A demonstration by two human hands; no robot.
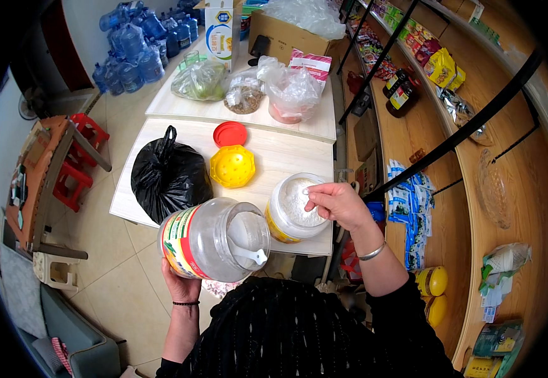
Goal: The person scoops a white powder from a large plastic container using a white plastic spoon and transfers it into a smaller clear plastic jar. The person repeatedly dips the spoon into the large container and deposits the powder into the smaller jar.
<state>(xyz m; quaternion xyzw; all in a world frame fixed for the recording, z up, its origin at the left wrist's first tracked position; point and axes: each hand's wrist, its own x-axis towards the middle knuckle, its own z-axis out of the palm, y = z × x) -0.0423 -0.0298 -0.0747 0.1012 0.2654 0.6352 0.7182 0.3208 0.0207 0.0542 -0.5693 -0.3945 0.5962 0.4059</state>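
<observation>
My left hand (181, 282) supports a large clear plastic jar (198, 236) from below, at the table's front edge. The jar is tilted, its open mouth facing right. A white plastic spoon (250, 254) lies inside the mouth, with whitish residue around it. To the right, my right hand (333, 203) is over a second open jar (278, 226), fingertips pinched at a small shiny item (306, 191) that is mostly hidden. White powder (295, 201) nearly fills this jar. Behind them lie a yellow lid (233, 166), turned hollow side up, and a red lid (230, 134).
A tied black plastic bag (170, 175) sits on the table's left. Farther back are a bag of green produce (198, 82), a bag of brown bits (244, 97) and a pinkish tub in plastic (293, 99). Shelving with a black metal frame (467, 127) stands close on the right.
</observation>
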